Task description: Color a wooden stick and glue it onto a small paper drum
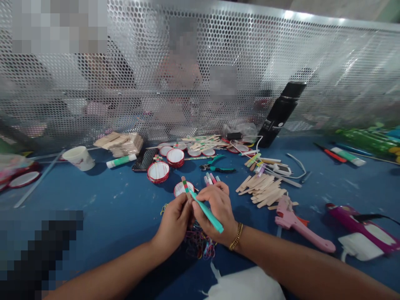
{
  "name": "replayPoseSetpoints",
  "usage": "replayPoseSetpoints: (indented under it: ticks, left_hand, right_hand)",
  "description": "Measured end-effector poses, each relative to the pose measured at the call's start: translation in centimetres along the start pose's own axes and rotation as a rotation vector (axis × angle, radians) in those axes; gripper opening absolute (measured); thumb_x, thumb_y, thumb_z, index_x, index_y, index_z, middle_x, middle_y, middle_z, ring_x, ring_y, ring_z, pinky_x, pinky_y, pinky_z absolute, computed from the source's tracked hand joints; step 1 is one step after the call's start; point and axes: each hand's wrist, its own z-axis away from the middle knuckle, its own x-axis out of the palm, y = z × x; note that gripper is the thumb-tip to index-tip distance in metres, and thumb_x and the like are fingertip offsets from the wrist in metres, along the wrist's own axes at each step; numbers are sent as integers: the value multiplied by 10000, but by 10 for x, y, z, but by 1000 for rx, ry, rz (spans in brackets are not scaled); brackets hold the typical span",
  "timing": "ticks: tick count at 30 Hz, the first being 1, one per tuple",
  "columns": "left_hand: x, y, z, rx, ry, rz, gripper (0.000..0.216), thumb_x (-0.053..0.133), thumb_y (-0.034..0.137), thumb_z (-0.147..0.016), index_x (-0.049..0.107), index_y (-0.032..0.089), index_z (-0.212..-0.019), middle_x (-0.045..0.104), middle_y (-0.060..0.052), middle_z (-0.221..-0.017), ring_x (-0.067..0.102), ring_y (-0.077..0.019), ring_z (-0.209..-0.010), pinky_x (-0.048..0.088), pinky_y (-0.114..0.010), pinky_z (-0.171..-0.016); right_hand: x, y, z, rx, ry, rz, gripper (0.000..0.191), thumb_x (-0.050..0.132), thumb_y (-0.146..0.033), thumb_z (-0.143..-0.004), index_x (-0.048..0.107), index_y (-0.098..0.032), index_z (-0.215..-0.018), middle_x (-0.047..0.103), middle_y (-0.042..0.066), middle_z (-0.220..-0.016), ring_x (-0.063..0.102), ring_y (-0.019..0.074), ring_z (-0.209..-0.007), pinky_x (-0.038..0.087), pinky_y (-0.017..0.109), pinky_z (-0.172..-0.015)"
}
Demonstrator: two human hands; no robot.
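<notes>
Pinched in my left hand [173, 218] is a wooden craft stick [185, 186], tilted upward and marked with green and red bands. My right hand [215, 212] grips a turquoise marker [208, 215], its tip close to or touching the stick; I cannot tell which. Just behind the stick lies a round white disc with a red rim [179, 189]. Several markers [211, 179] lie behind my right hand, partly hidden by it. A tangle of coloured elastic bands or threads [200, 243] sits below my hands.
Loose craft sticks [264, 189] and a pink glue gun [300, 227] lie to the right. Teal pliers [218, 166], red-rimmed discs [158, 171], a phone [144, 160], a glue stick [121, 161] and a paper cup [78, 158] stand further back. A black bottle [279, 114] leans against the perforated metal screen [150, 83].
</notes>
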Motion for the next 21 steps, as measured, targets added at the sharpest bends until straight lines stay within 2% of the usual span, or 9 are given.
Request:
replayPoseSetpoints:
  ticks: [4,10,17,21]
  left_hand:
    - [0,-1,0,26,38,-34,278,549,367,-911,482,205,-695,478,39,-626,444,-132,-624,394,-235,-592]
    - [1,1,1,-20,-3,6,321,515,454,-935,526,206,-731,481,47,-596,415,-120,-538,360,-229,-518]
    - [0,2,0,21,56,-56,288,542,386,-904,487,205,-687,512,29,-644,424,-126,-597,380,-229,-560]
    - [0,3,0,5,16,-10,306,515,417,-929,499,206,-709,489,38,-613,409,-120,-553,364,-227,-522]
  right_hand:
    - [0,-1,1,-39,-39,-11,51,578,-205,-912,535,-227,-893,694,-5,-803,641,164,-756,393,403,-885]
    - [-1,-1,-1,8,-9,12,37,567,-206,-912,544,-233,-901,699,-9,-782,664,172,-757,396,409,-884]
    - [1,-1,1,-29,-36,-1,39,568,-216,-918,540,-231,-896,698,-3,-803,655,170,-769,399,406,-891]
    - [0,0,0,-2,-24,15,33,573,-209,-912,548,-230,-905,697,-1,-793,662,178,-777,398,403,-877]
